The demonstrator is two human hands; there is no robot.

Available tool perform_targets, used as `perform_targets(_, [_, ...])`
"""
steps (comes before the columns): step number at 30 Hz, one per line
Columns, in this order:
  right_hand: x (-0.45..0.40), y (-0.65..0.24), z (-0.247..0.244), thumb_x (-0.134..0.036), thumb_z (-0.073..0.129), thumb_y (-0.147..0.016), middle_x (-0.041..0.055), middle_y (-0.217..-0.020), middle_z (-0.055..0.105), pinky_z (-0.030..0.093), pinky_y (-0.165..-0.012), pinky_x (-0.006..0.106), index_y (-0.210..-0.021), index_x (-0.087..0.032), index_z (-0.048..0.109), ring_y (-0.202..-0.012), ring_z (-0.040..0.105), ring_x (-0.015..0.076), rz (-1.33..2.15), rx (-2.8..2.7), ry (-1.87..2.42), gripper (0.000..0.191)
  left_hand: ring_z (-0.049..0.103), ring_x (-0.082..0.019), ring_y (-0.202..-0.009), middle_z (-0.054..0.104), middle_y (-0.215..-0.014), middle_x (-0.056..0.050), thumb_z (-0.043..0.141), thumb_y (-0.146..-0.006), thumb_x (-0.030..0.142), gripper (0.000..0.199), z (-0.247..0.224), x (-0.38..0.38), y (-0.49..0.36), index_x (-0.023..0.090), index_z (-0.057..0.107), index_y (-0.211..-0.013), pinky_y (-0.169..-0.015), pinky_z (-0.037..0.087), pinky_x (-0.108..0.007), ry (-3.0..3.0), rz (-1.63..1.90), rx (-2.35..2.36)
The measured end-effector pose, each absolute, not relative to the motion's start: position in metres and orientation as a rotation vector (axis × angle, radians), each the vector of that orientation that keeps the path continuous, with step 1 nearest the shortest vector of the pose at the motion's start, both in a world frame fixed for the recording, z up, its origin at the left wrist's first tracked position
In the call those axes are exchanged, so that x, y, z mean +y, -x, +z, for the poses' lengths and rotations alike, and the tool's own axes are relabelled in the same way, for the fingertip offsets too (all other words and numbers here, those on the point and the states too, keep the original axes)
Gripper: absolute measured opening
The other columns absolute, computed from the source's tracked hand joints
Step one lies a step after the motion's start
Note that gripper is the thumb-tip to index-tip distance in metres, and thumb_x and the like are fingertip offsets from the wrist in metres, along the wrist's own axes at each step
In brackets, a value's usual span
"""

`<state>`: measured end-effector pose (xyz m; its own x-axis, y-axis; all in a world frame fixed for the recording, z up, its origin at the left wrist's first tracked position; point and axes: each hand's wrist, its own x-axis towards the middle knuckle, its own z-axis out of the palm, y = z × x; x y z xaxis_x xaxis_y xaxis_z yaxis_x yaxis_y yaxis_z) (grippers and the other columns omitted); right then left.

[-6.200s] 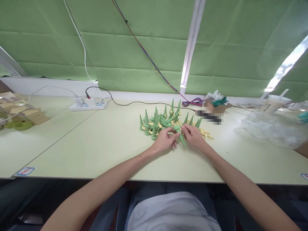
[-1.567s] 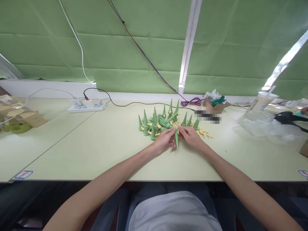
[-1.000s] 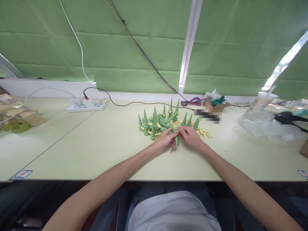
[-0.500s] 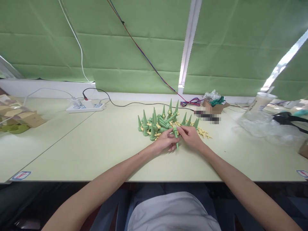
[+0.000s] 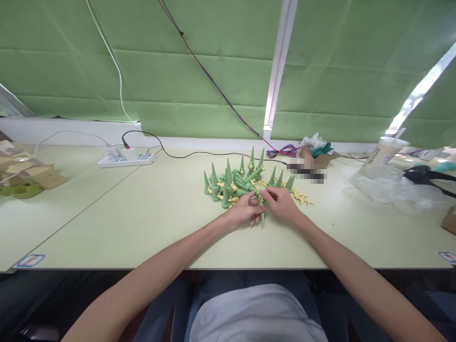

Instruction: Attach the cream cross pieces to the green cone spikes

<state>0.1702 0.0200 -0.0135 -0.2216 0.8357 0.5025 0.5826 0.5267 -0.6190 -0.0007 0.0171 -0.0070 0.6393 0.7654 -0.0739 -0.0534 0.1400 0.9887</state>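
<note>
In the head view my left hand (image 5: 245, 209) is closed around a green plastic watering spike (image 5: 261, 204), its point tilted down toward me. My right hand (image 5: 281, 202) pinches at the wide upper end of that spike. Whatever small piece those fingertips grip is hidden. Just beyond both hands, several more green spikes (image 5: 228, 183) stand upright or lie in a heap, some with small yellow valves attached. Loose yellow valves (image 5: 302, 196) are scattered to the right of my right hand.
A white power strip (image 5: 126, 159) lies at the back left, cardboard pieces (image 5: 46, 175) at far left. Behind the spikes, a black cable crosses the table. A small open box (image 5: 318, 158), a cup (image 5: 384, 151) and clear plastic bags (image 5: 395, 190) are on the right.
The spike's upper end has turned or tilted slightly between my fingers, and my right fingertips have shifted a little to the left. Both forearms stay nearly in place.
</note>
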Motion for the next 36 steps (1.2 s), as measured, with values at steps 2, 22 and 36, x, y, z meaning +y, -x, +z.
perform_targets(2, [0.0204, -0.1703, -0.0136, -0.048, 0.043, -0.095, -0.0043, -0.052, 0.036, 0.027, -0.052, 0.026, -0.058, -0.02, 0.036, -0.051, 0.031, 0.0101, 0.381, -1.928, 1.161, 0.046, 0.05, -0.007, -0.042, 0.052, -0.061, 0.006, 0.067, -0.08, 0.019, 0.07, -0.0067, 0.0167, 0.0002, 0.015, 0.034, -0.141, -0.042, 0.037, -0.021, -1.315, 0.67, 0.692])
perform_targets(22, [0.0196, -0.168, -0.0165, -0.031, 0.057, -0.081, -0.0049, -0.052, 0.05, 0.032, -0.053, 0.024, -0.067, -0.021, 0.043, -0.049, 0.041, 0.0106, 0.423, -1.974, 1.183, 0.022, 0.053, -0.009, -0.042, 0.06, -0.061, 0.004, 0.063, -0.076, 0.009, 0.095, -0.0107, 0.017, -0.0024, 0.008, 0.006, -0.152, -0.043, 0.041, -0.021, -1.301, 0.726, 0.81])
perform_targets(36, [0.0175, -0.1621, -0.0189, -0.024, 0.057, -0.075, -0.0065, -0.051, 0.045, 0.032, -0.052, 0.024, -0.065, -0.021, 0.04, -0.048, 0.039, 0.01, 0.481, -1.901, 1.192, 0.02, 0.052, -0.009, -0.043, 0.058, -0.058, 0.004, 0.055, -0.079, 0.006, 0.081, -0.0118, 0.0188, -0.0019, 0.006, 0.014, -0.149, -0.044, 0.042, -0.022, -1.376, 0.689, 0.789])
